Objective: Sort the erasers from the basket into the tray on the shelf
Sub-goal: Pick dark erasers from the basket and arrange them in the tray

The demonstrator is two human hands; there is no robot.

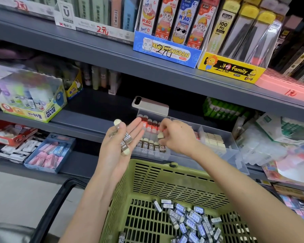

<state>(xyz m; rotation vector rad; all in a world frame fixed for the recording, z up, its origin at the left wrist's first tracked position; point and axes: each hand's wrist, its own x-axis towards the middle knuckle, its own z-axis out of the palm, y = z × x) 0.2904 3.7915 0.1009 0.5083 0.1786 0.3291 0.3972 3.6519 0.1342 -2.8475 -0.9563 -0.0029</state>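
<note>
Basket (165, 186) low centre; your left hand (111, 152) thumb-pins erasers (125, 146), right hand (177, 137) pinches one eraser (160, 135) over the tray (154, 155).

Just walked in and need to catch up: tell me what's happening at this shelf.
A person is stocking a shelf. The left hand holds a clutch of small brown-sleeved erasers, with the thumb clamped over them. The right hand pinches one cream-tipped eraser above the clear plastic compartment tray, where a row of matching erasers already stands. The green plastic basket below holds many blue-sleeved erasers.
</note>
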